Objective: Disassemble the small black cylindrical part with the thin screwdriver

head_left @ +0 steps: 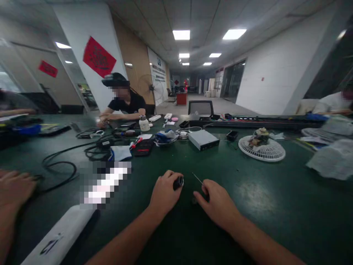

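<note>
My left hand (165,193) is closed around a short black cylindrical part (178,183); its round end faces right and looks hollow. Just to the right, my right hand (219,202) pinches a slim metal rod (197,178) like a screwdriver shaft, pointing up and left. Its handle end is hidden in my fingers. The rod's tip stays apart from the black part. Beneath my right thumb lies a small dark thing (194,200), too dim to name. Both hands are low over the dark green table (182,162).
Ahead stand a grey metal box (204,140), a white fan grille (261,149) with a motor on it, and a small black box (232,135). Black cables (59,162) and a long white device (57,233) lie left. Another person's hand (16,187) rests far left; a person (124,99) sits opposite.
</note>
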`<state>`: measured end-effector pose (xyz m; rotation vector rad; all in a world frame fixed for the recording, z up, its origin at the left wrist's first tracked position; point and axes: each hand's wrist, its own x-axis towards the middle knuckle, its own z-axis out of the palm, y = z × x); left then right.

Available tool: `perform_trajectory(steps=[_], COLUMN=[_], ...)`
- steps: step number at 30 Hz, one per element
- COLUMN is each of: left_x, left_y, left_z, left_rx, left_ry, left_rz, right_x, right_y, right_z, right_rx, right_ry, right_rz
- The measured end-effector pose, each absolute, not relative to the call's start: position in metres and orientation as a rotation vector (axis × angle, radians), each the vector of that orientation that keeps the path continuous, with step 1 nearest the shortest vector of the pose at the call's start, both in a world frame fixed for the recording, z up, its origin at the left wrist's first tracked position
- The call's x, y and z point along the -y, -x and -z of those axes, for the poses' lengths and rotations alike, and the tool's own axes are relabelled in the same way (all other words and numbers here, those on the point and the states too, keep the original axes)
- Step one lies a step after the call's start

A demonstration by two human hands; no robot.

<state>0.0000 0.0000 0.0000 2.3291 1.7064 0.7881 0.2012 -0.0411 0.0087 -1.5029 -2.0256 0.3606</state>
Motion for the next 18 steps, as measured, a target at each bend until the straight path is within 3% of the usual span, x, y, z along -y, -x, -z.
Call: perform_trajectory(steps=[6, 18], left_x=[0.002, 0.014], left_y=[-0.001, -0.008], left_z=[-0.002, -0.004], left_rx=[-1.673, -1.379], left_ry=[-2.369, -2.38], left_rz=[-0.699, -0.597], right_x=[0.039, 0.034], right_y=[-0.199, -0.2], right_z=[0.003, -0.003], right_rx=[2.0, 1.687], right_ry=[1.366, 1.213], right_rz=[-0.589, -0.723])
